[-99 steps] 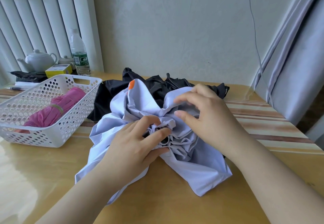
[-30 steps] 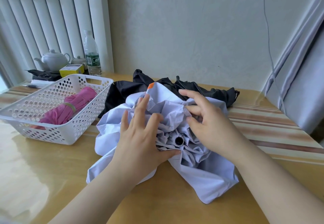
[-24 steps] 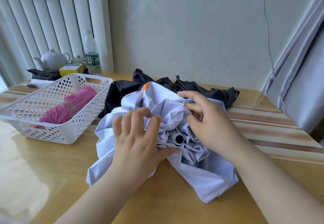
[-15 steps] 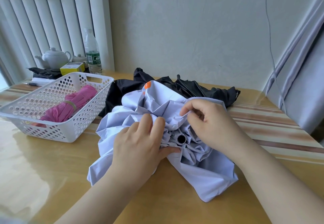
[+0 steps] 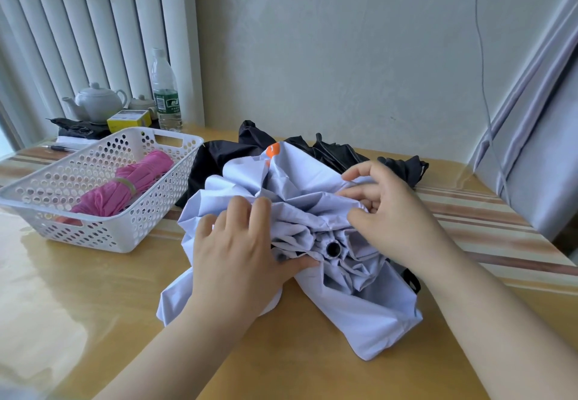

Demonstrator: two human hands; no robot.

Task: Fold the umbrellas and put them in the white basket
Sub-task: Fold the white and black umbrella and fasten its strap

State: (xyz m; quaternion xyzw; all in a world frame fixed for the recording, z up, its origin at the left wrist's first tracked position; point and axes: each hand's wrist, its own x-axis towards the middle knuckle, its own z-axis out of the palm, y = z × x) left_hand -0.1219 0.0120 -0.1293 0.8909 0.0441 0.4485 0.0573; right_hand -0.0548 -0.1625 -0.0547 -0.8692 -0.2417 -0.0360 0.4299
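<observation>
A pale lilac umbrella (image 5: pixel 369 305) lies crumpled on the table in front of me, its black tip facing up between my hands. My left hand (image 5: pixel 240 258) grips a bunch of its folds on the left side, thumb pressed near the tip. My right hand (image 5: pixel 387 212) pinches a fold of the lilac fabric on the right. Behind it lies a loose black umbrella (image 5: pixel 225 155). The white perforated basket (image 5: pixel 156 212) stands to the left and holds a rolled pink umbrella (image 5: pixel 125 186).
At the back left stand a white teapot (image 5: pixel 97 102), a yellow box (image 5: pixel 128 119) and a water bottle (image 5: pixel 164 93). A pen (image 5: pixel 59 148) lies by the basket. A grey curtain (image 5: pixel 538 149) hangs at the right. The wooden table (image 5: pixel 78 321) has striped edges.
My left hand has slid over the gathered folds toward the tip. My right hand has drawn a fold of the lilac fabric outward to the right.
</observation>
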